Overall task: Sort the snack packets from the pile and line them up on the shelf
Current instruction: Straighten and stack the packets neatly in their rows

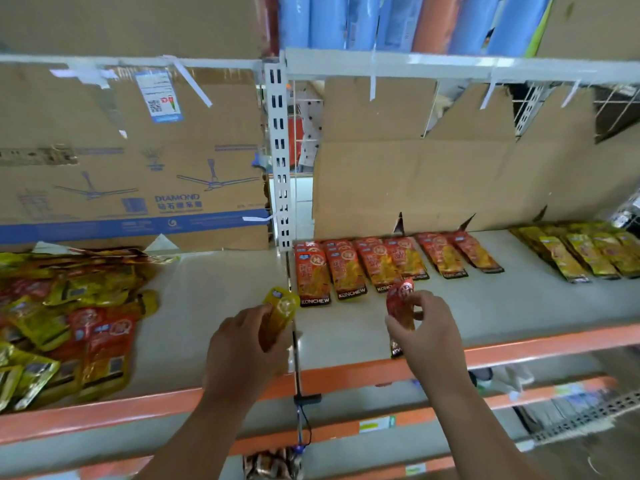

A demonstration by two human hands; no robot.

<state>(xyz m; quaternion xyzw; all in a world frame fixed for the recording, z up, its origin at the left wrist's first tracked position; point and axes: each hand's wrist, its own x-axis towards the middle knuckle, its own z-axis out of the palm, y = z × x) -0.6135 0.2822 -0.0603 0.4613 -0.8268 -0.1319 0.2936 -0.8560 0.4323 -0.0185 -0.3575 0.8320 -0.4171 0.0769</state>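
A mixed pile of red and yellow snack packets [65, 323] lies on the left part of the white shelf [214, 306]. My left hand [242, 348] grips a yellow packet [281, 308] above the shelf's middle. My right hand [427, 332] holds a red packet [401, 299] upright just in front of a row of red packets [388, 265] lined up at the back. A row of yellow packets [585, 252] lies at the far right.
Cardboard sheets [450, 174] and a fan carton [131, 161] back the shelf. A slotted white upright [280, 157] divides the bays. The shelf has an orange front edge [363, 372]; lower shelves hold other goods. Blue rolls [329, 19] stand above.
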